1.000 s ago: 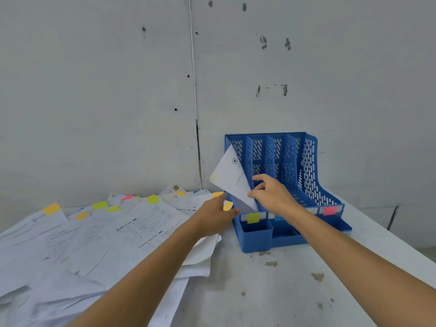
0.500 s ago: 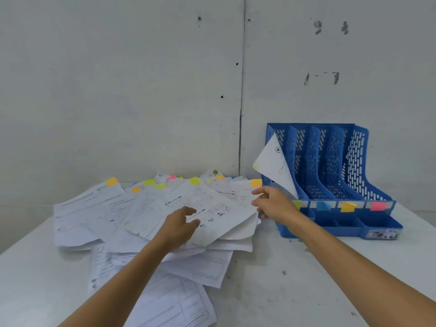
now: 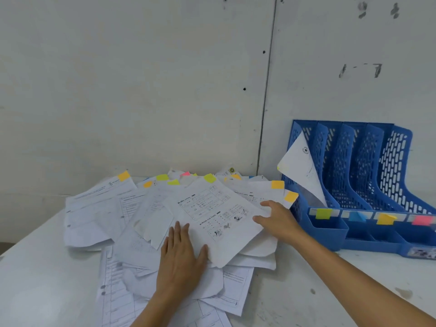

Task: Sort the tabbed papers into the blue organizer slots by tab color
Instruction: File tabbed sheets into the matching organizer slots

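hands 2: left [image 3: 181, 258], right [image 3: 279, 220] | organizer [image 3: 328, 234] 1 | slots [image 3: 343, 182] 4 | filed paper [image 3: 299, 166] 1

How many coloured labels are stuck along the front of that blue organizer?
4, along the front strip of the blue organizer, left to right: green label, blue label, orange label, pink label. The strip reaches the picture's right edge, so another could be cut off.

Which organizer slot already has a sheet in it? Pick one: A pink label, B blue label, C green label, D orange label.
C: the white sheet stands in the leftmost slot of the organizer, behind the green label; the other slots look empty.
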